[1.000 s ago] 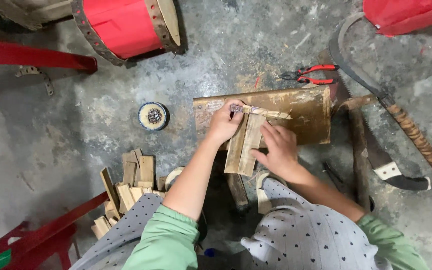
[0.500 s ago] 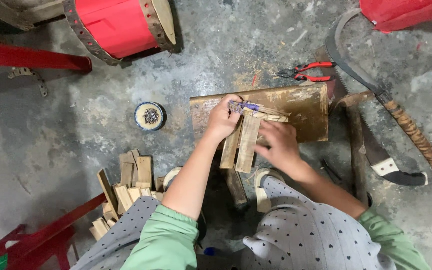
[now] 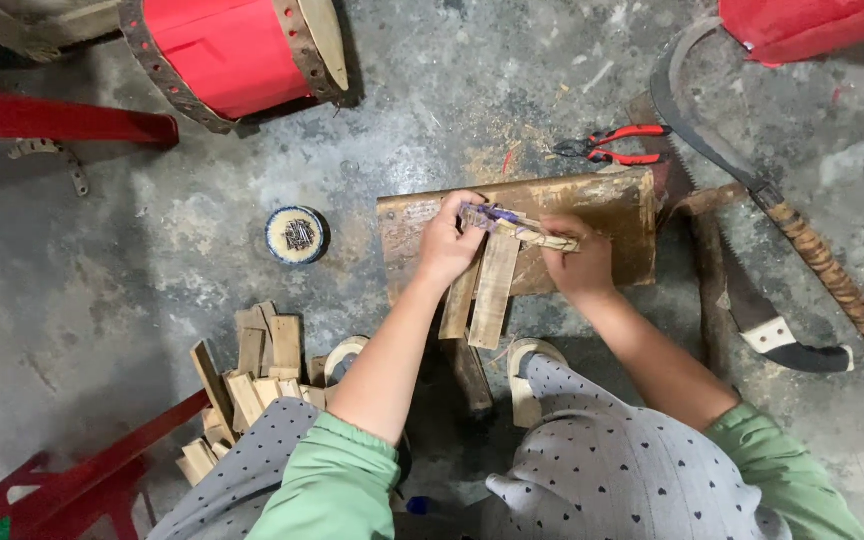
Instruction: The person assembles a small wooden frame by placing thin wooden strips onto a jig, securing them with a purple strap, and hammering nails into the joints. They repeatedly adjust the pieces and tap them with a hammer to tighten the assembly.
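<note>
My left hand grips the left end of a thin bamboo strip, where a purple-tipped piece shows, and holds it over a worn wooden board. Across from it, my right hand pinches the strip's right end. Two flat bamboo slats lie lengthwise under both hands, running off the board's near edge toward my knees.
A pile of short bamboo slats sits at my left knee. A small round tin of nails stands left of the board. Red pliers, a curved sickle and a saw lie right. Red drums stand behind.
The thin strip has turned crosswise on top of the slats. My left hand has slid to its left end and my right hand has moved up to its right end.
</note>
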